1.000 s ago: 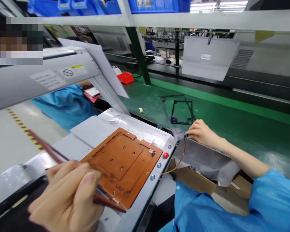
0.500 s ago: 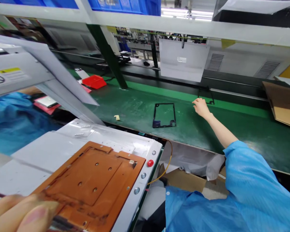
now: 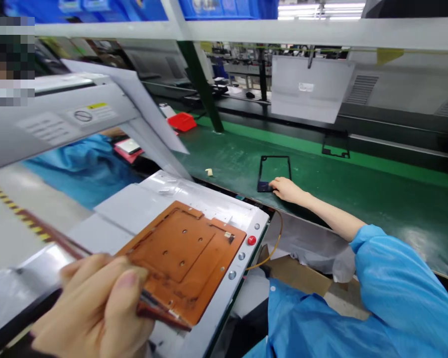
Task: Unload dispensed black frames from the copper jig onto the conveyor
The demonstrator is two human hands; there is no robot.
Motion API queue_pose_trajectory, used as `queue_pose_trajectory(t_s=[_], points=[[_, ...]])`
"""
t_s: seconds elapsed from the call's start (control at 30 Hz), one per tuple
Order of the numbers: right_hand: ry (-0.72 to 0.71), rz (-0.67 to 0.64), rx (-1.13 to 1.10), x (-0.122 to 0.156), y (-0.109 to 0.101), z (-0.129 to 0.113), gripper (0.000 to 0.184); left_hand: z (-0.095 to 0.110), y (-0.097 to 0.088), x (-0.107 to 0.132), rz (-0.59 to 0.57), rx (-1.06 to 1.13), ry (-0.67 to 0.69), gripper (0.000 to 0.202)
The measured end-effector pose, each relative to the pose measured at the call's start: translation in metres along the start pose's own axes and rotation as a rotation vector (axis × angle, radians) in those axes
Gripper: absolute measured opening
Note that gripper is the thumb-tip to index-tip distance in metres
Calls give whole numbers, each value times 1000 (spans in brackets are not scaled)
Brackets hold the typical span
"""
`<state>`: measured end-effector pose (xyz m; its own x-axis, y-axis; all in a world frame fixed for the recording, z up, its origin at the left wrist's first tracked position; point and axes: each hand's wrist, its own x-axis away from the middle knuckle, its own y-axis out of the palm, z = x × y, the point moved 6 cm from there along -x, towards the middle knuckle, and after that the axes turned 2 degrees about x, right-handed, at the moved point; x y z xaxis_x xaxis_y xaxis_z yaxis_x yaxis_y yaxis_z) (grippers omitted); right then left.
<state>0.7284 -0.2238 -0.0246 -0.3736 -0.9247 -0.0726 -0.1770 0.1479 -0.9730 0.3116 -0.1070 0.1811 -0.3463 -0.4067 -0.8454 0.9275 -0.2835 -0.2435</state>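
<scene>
My left hand, in the lower left, is closed round a long, thin reddish-brown piece. Its exact kind I cannot make out. One end of the piece lies over the near edge of an orange-brown fixture plate, which rests on a white machine bed. Over the green bench, my right hand has its fingers closed at the lower right corner of a thin black rectangular frame. That frame lies flat, and the fingers hide part of its lower edge.
Another black frame lies farther back to the right. A small cream scrap and a red bin are on the bench. The machine carries a red button. A co-worker's blue sleeve shows at left behind the machine.
My right hand has moved from near the back frame to the nearer frame and closed on its corner. My left hand has come farther into view with the reddish-brown piece. The camera has turned left.
</scene>
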Motion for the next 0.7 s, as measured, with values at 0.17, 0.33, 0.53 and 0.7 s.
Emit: queue_pose_trajectory(t_s=[0.17,0.33,0.53,0.7], points=[[-80,27,-156,1,-12,-1,21,18,5,0,-34,-25,163,43],[-345,143,-538,10,-46,-58,22,19,6,3,-65,-37,171,42],[-846,-65,-621,42,-41,-198,25,20,7,2,-73,-47,173,41],[-987,-1,-555,46,-1,-247,32,21,12,1,-76,-78,189,38]])
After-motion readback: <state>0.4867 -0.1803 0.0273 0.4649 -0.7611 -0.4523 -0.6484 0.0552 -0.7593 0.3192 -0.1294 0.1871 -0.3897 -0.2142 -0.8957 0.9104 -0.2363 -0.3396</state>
